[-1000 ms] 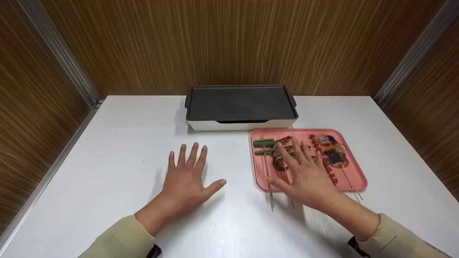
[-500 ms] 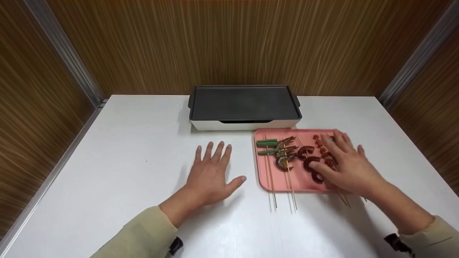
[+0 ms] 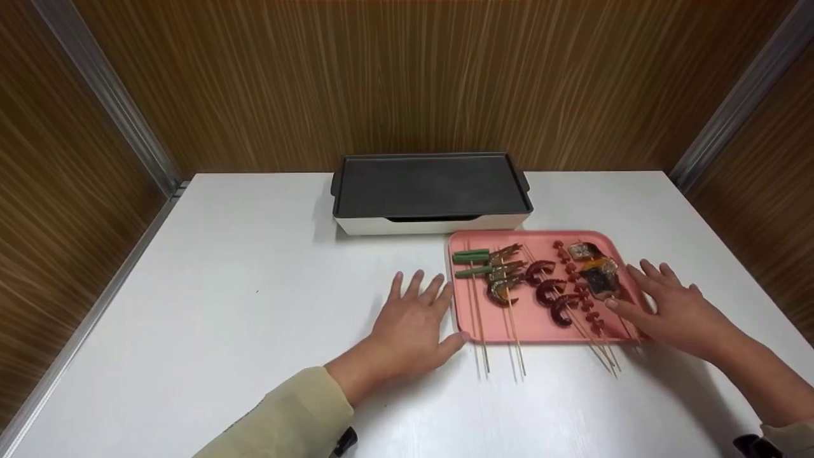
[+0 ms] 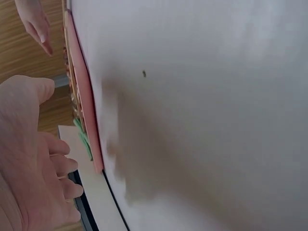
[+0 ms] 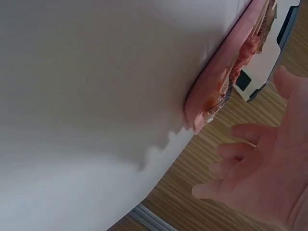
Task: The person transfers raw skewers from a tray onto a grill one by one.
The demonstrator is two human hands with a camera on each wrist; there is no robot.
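Observation:
A pink tray (image 3: 540,331) bears several food skewers. From left to right they carry green stalks (image 3: 471,256), brown prawns (image 3: 502,289), dark red curled tentacle-like pieces (image 3: 550,291), small red chunks (image 3: 582,292) and dark, glossy fish-like pieces (image 3: 600,280). My left hand (image 3: 410,327) is by the tray's left edge, fingers spread and thumb tip at the near left corner. At the tray's right edge is my right hand (image 3: 680,312), its thumb over the rim. Both palms, seen in the left wrist view (image 4: 33,178) and right wrist view, hold nothing.
A griddle (image 3: 432,184) with a black plate and white base stands behind the tray, near the wood-patterned back wall (image 3: 407,76). Bare skewer sticks (image 3: 518,356) stick out over the tray's near edge. Metal posts (image 3: 114,95) mark the corners of the white table (image 3: 222,305).
My right hand has moved right, from over the skewers to the tray's right edge, uncovering the food. My left hand has moved right, up to the tray's left edge. The tray stays put.

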